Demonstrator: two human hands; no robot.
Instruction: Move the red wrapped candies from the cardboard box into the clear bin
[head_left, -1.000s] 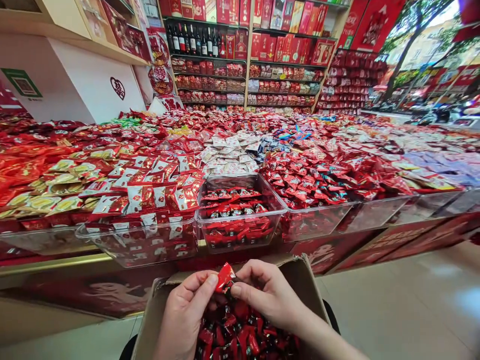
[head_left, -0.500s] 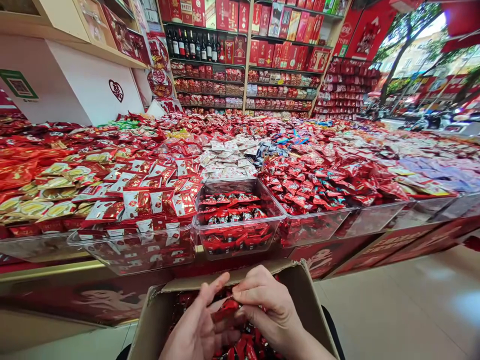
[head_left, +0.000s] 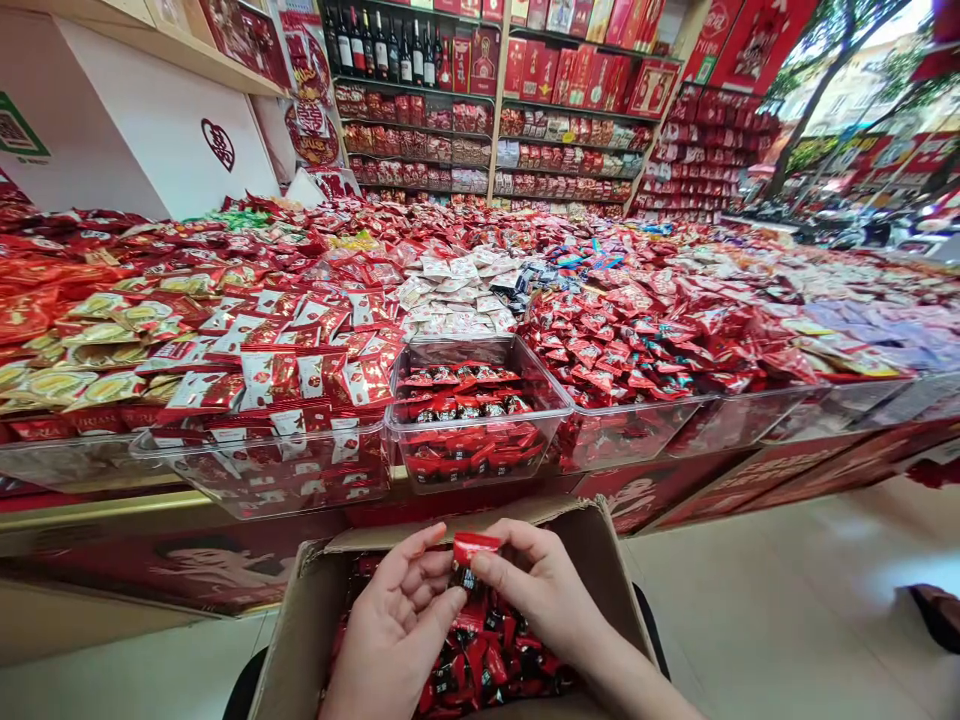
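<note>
Item: wrapped candy [head_left: 469,560], one piece, lifted just above the open top of the cardboard box [head_left: 609,560], near its far wall.
Right hand [head_left: 551,595]: over the box's right half, with thumb and forefinger closed tight on the candy's upper end.
Left hand [head_left: 397,630]: over the box's left half, palm turned up, fingers half curled. One fingertip meets the candy's lower end (whether it grips or only steadies cannot be told).
Reason for hold: probably a pinch at one end leaves most of the wrapper in plain sight, with the second hand close enough to steady it.
Appearance: small pillow-shaped pack with a glossy bright red top and a crimped edge. A dark band below bears pale print too small to read. It stands near upright.
Stock in box: loose candies [head_left: 487,660] in the same red-and-dark wrapping, heaped unsorted on the box floor under both hands.
Reason for box position: seemingly kept low and close to the body so both hands reach in easily.
Beyond the box: clear bin [head_left: 391,428], directly behind the far flap and higher up, part filled with like candies laid in rows.
</note>
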